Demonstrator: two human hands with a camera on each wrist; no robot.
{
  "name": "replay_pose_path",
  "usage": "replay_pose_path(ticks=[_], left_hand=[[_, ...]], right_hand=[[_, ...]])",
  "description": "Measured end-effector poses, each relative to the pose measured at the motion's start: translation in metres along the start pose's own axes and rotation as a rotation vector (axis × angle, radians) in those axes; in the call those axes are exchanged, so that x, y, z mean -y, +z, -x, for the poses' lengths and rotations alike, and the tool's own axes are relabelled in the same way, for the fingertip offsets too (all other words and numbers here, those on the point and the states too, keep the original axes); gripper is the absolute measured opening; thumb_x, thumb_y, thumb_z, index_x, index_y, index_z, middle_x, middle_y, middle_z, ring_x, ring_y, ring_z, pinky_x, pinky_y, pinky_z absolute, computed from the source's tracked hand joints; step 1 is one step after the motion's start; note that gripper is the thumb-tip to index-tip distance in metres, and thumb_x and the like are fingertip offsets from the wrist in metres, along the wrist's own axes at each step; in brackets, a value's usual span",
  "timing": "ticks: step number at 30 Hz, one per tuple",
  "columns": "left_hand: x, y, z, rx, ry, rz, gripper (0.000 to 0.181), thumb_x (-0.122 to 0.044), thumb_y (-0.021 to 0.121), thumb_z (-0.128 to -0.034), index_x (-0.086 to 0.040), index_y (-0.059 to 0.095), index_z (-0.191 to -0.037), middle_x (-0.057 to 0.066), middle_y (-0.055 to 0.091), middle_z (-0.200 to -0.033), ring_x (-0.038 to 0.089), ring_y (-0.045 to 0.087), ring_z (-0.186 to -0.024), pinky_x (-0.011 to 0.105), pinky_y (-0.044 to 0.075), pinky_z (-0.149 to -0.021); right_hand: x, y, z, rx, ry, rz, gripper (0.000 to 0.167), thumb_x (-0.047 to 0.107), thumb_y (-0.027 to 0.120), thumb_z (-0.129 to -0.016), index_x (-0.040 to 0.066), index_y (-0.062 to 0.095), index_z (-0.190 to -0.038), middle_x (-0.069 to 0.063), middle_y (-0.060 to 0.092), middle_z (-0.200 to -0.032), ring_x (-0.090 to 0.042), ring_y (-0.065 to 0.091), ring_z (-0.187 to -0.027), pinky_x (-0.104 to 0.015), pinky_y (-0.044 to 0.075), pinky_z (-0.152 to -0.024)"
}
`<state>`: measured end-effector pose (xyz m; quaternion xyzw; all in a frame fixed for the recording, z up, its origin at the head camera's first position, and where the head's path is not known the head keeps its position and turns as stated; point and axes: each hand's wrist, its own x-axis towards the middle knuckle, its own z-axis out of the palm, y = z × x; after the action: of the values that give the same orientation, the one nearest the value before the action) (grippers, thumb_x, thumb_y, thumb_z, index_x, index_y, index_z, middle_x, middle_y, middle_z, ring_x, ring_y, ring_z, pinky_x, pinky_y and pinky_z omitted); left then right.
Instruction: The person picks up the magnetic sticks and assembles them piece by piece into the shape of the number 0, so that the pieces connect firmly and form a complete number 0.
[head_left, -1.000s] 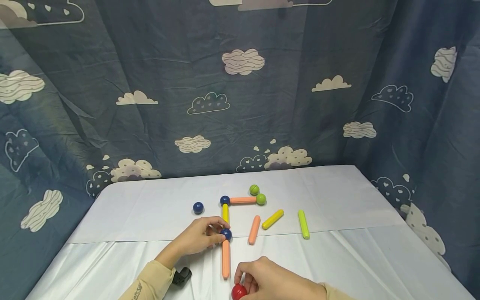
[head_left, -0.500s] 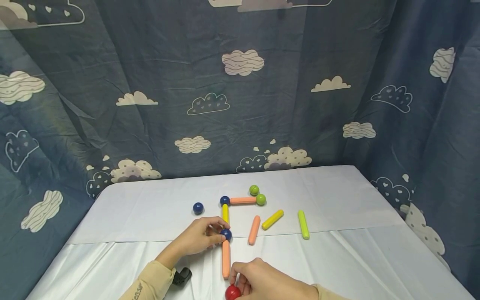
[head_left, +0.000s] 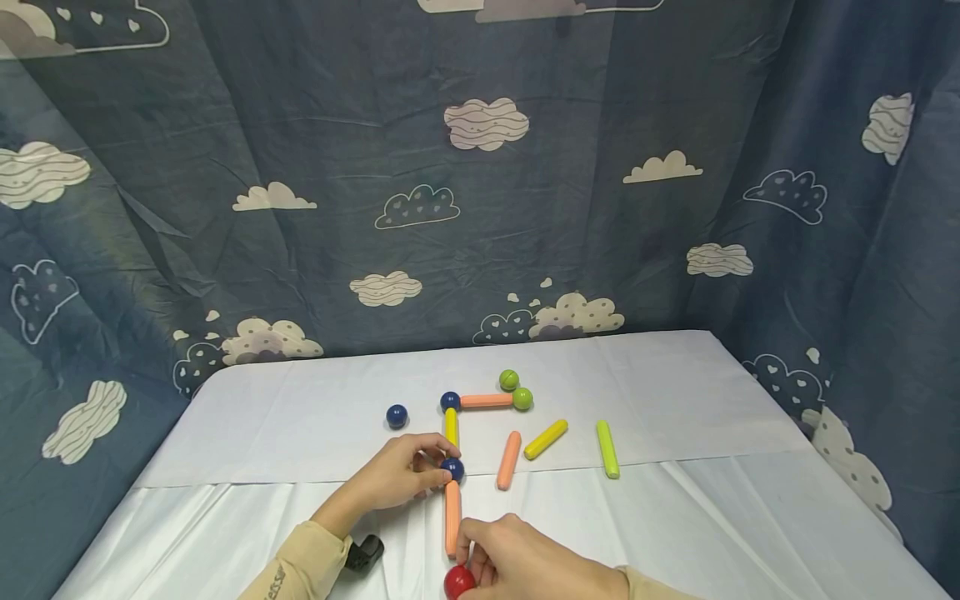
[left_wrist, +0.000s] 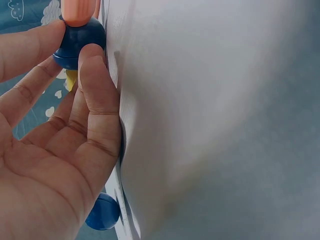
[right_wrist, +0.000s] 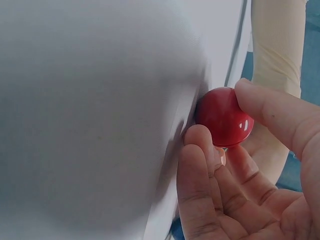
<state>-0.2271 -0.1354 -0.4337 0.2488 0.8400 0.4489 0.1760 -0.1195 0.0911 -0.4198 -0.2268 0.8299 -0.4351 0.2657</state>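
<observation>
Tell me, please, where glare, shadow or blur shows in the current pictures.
Right wrist: small white glints on the glossy red ball; left wrist: the pinched glossy dark-blue ball looks fairly crisp, while the white fabric tablecloth grows soft and shadowy toward the right; head: fairly even light, no obvious motion blur.

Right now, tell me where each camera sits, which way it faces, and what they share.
Head: worn on the head, facing forward and down over the white table toward the cloud-print curtain; left hand, right hand and beige sleeves show.
Left wrist: on that wrist, facing the left hand's palm side, its fingers pinching a blue ball.
Right wrist: on that wrist, facing the right hand's fingers holding a red ball; the left sleeve shows behind.
Shared: head and left wrist, that blue ball; head and right wrist, the red ball.
</observation>
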Motion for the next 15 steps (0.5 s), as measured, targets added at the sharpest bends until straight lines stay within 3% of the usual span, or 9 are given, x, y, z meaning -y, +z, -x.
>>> replay_pose_path(ticks=[15], left_hand=[[0.0002, 0.0005, -0.0008, -0.004, -0.013, -0.001, 0.022, -0.011, 0.076, -0.0992, -0.014, 0.074, -0.121, 0.005, 0.072, -0.106, 0.015, 0.067, -0.079, 0.025, 0.055, -0.062]], right_hand=[[0.001, 0.0007, -0.0032, -0.023, 0.006, -0.003, 0.024, 0.012, 0.086, -0.09, 0.014, 0.067, -0.106, 0.009, 0.067, -0.073, -0.002, 0.062, -0.065, -0.015, 0.054, -0.065]])
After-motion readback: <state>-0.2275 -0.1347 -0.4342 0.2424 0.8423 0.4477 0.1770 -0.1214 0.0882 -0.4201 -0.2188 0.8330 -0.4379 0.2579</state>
